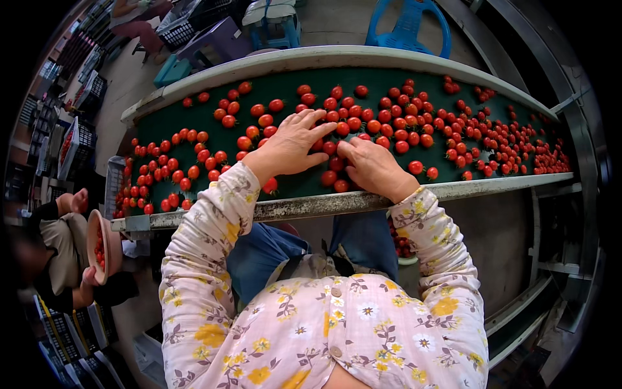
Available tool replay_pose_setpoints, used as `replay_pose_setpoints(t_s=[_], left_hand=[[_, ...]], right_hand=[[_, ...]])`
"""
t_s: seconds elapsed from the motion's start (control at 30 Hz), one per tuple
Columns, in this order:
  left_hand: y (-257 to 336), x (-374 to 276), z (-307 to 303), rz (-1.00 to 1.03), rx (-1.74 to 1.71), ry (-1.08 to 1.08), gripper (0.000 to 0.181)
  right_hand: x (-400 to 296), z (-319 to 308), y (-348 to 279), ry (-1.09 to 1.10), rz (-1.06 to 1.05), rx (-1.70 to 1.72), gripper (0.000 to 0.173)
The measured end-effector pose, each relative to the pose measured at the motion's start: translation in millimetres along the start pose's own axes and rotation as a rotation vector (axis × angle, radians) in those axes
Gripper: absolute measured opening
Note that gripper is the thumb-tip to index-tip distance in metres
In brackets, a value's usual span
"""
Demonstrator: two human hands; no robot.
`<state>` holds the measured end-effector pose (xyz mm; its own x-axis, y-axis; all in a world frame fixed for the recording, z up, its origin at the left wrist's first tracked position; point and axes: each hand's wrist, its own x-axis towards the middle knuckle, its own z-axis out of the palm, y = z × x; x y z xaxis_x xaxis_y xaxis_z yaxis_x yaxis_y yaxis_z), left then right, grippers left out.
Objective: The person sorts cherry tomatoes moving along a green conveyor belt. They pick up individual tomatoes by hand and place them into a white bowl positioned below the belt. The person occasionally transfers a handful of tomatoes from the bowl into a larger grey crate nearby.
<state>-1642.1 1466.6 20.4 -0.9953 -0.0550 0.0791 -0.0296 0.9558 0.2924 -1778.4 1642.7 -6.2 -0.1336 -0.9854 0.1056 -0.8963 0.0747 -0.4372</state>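
Many small red cherry tomatoes (374,126) lie spread over a green conveyor belt (286,187) in front of me, packed most densely toward the right end. My left hand (296,141) reaches over the middle of the belt, palm down and fingers apart, its fingertips at a cluster of tomatoes. Close beside it, my right hand (371,165) rests low among the tomatoes with its fingers curled. The underside of that hand is hidden, so I cannot tell whether a tomato is in it.
Pale rails (335,54) border the belt. At left a person (68,248) holds a pink basin (109,248) with tomatoes, near a grey crate (114,182). A container of tomatoes (403,245) stands below the belt. Beyond are a blue chair (408,29) and a purple crate (216,41).
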Motion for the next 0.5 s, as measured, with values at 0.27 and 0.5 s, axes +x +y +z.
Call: replay_pose_setpoints(t_s=[0.27,0.5], left_hand=[[-17.3,7.4,10.7,-0.074,0.214,-0.026,0.081],[-34.4,-9.5,5.4,-0.205,0.294,-0.027,0.082]], right_hand=[[-27.4,-52.8,38.7,0.154,0.159,0.447,0.014],[12.8,-52.4,41.6,0.152,0.104,0.498,0.018]])
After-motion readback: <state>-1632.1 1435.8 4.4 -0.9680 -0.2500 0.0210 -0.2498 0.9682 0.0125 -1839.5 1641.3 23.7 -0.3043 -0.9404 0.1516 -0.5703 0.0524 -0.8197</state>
